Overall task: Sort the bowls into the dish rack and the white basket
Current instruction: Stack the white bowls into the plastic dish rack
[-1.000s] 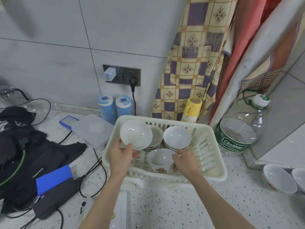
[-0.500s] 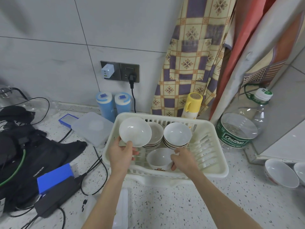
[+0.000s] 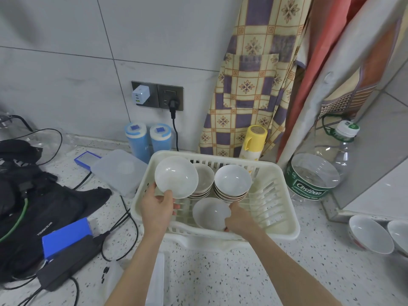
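I am standing over a speckled terrazzo counter [image 3: 254,279] that is running back to a wall of pale grey tiles [image 3: 66,40]. My left hand [image 3: 157,207] is gripping a white bowl [image 3: 176,177] by its near rim, thumb over the edge, tilting it above the left end of the white basket [image 3: 284,219]. My right hand [image 3: 239,219] is curling around the side of a second bowl [image 3: 209,214] that is sitting in the basket's front part. Behind it, two stacks of bowls [image 3: 233,181] are resting side by side. Two more bowls [image 3: 371,234] are waiting on the counter at far right, near a large clear water bottle [image 3: 318,173]. A patterned apron [image 3: 249,80] is hanging against the wall beside a double socket [image 3: 157,96], and a black bag [image 3: 33,195] with tangled cables is lying at left.
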Tool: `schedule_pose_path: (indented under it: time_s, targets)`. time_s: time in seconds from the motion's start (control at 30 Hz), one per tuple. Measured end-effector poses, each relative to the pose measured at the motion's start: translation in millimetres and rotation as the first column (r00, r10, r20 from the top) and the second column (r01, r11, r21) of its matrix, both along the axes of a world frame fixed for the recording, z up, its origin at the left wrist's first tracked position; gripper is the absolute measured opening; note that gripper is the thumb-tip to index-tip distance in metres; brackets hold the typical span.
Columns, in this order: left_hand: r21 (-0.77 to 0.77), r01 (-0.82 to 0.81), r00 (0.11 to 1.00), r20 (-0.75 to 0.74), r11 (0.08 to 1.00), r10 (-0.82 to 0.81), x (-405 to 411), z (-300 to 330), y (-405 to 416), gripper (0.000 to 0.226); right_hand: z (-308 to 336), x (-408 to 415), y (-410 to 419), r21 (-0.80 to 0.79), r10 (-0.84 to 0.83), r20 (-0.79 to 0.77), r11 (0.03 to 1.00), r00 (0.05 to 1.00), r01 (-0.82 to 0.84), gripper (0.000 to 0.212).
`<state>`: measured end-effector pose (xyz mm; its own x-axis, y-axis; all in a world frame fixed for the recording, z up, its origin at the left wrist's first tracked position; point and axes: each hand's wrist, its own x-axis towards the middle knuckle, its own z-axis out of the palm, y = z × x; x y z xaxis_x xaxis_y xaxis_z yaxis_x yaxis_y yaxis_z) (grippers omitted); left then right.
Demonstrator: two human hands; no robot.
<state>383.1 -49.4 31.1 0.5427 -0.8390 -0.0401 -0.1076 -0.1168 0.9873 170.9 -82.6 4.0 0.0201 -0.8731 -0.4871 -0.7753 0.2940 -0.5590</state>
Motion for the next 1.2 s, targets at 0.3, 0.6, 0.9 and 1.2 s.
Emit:
schedule_pose_path:
  time_s: [0.3, 0.6, 0.9, 1.2]
  targets:
    - [0.042, 0.008, 1.0, -0.002, 0.999, -0.008, 1, -2, -2, 0.032, -2, -2, 2, 0.029, -0.014, 0.081, 1.0, 0.997, 0.012, 0.054]
    - [0.036, 0.043, 0.997, -0.058, 0.998, -0.041, 5, -3, -1, 0.029, -3, -9, -1, 0.089, 0.014, 0.09, 0.996, 0.996, -0.022, 0.071]
    - [0.021, 0.164, 0.986, 0.005, 0.986, -0.164, 4, 3, 7, 0.037, 0, -5, 5, -0.011, 0.125, -0.08, 0.992, 0.989, -0.126, 0.066]
    - [0.172, 0.326, 0.943, 0.018, 0.93, -0.334, 8, 13, 10, 0.036, 10, -5, 17, -0.367, -0.094, 0.059, 0.924, 0.994, 0.109, 0.029]
